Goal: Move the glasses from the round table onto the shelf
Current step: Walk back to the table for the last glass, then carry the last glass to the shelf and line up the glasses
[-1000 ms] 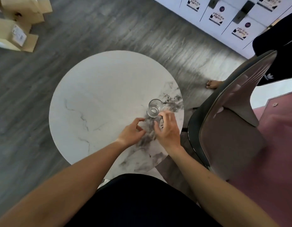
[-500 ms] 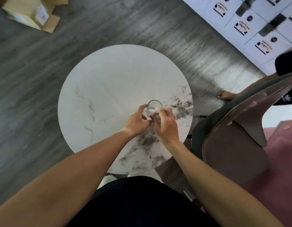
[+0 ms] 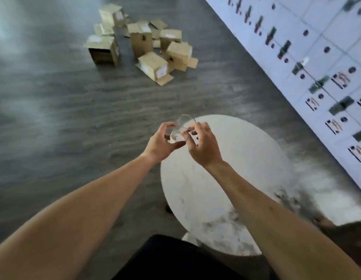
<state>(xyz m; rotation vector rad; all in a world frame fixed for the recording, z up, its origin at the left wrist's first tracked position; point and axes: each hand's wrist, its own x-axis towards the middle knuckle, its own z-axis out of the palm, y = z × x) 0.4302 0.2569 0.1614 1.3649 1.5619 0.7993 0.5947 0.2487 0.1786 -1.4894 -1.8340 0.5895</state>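
Observation:
A small clear glass [image 3: 180, 128] is up in the air, tilted, above the far left edge of the round white marble table [image 3: 236, 168]. My left hand [image 3: 162, 143] cups it from the left and below. My right hand [image 3: 201, 143] pinches it from the right with fingertips. The glass's lower part is partly hidden by my fingers. No other glass shows on the table. The shelf is not in view.
Several cardboard boxes [image 3: 147, 45] lie scattered on the grey wood floor [image 3: 54, 118] ahead. A wall of white lockers [image 3: 317, 67] with labels runs along the right. A person's bare foot [image 3: 323, 222] shows at the lower right beside the table.
Both hands closed on the glass and lifted it off the table. The view swung up and left, bringing the boxes into sight; the chair left the frame.

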